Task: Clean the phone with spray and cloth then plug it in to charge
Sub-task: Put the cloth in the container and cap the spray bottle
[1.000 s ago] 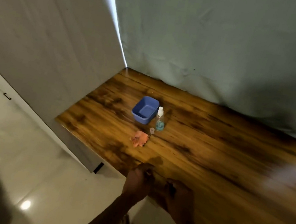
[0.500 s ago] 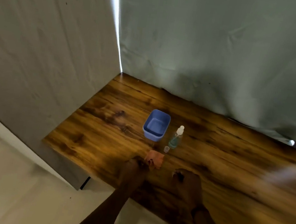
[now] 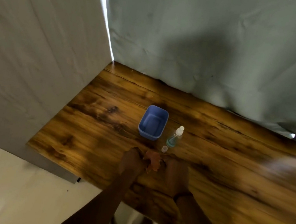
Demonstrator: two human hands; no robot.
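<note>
Crumpled orange cloth (image 3: pixel 152 160) between left hand (image 3: pixel 132 160) and right hand (image 3: pixel 175 171), both at its edges; blur conceals whether either pinches it.

Indoors, and it looks like a plain corner of a home, not a shop or lab. A wood-grain desk (image 3: pixel 103 124) sits against a wrinkled grey-green sheet (image 3: pixel 211 44) hanging behind it, with a pale panel (image 3: pixel 37 47) closing the left side. Bright light slices through the gap between them, and there are glossy light floor tiles (image 3: pixel 7 186) below. On the desk are household bits: a blue plastic tub (image 3: pixel 158 108) and a small spray bottle (image 3: pixel 174 137).
</note>
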